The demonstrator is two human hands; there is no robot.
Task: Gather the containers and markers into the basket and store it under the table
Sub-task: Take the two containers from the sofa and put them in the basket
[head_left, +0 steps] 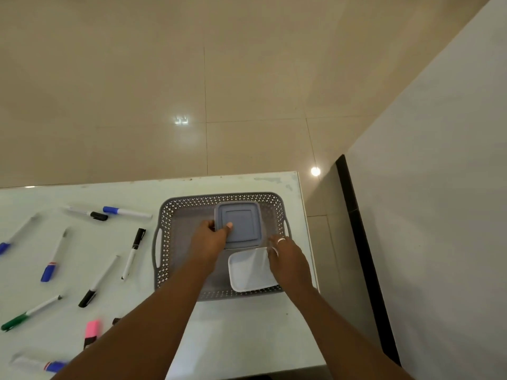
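In the basket [219, 198], the grey container [241, 223] is being clamped by fingers of the left hand [210, 241]; the white container [249, 272] is being pinched under fingers of the right hand [288, 259].

A single view covers the scene. The wide-angle camera is worn on the person's head and faces forward and steeply down. It sits close above the bench [247, 325], which fills the lower left of the frame. The forearms [153, 311] enter from the bottom edge, and the basket [219, 198] lies near centre. Tiled floor [192, 78] fills the upper half, and a wall [439, 187] bounds the right side.
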